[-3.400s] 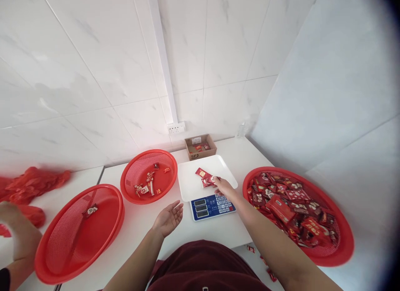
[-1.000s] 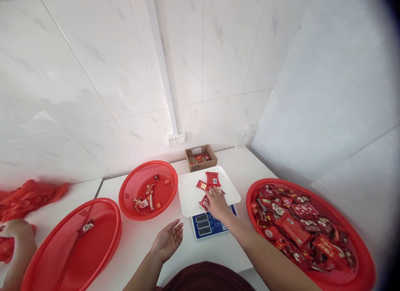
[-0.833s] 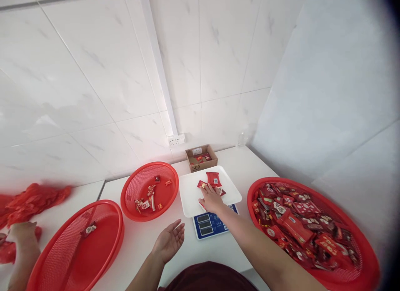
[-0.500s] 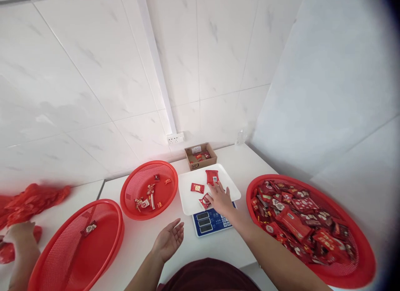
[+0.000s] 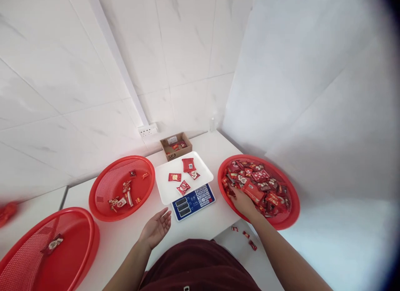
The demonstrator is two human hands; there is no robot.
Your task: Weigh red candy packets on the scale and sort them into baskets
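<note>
The right hand (image 5: 243,201) reaches into the full red basket (image 5: 293,214), with its fingers down among the red snack packets (image 5: 253,192) by the near left rim. The fingertips are hidden in the pile, so I cannot tell if its grip has caught a packet. The left hand (image 5: 156,227) is over the bench (image 5: 115,245), palm turned up, its grip wide and the fingers a little bent. It is just beside the blue front panel (image 5: 193,202) of the scale. The scale's white tray (image 5: 164,186) has four packets on it: a big red packet (image 5: 188,164) at the back, a small packet (image 5: 194,174) right by its front edge, a flat packet (image 5: 174,177) to the left, and a dotted packet (image 5: 183,187) near the front. Behind the tray is a cardboard box (image 5: 181,153) with more packets inside. To the left are a round red basket (image 5: 108,180) with a few packets and a nearer red basket (image 5: 71,257) with one dark red packet (image 5: 52,244).
</note>
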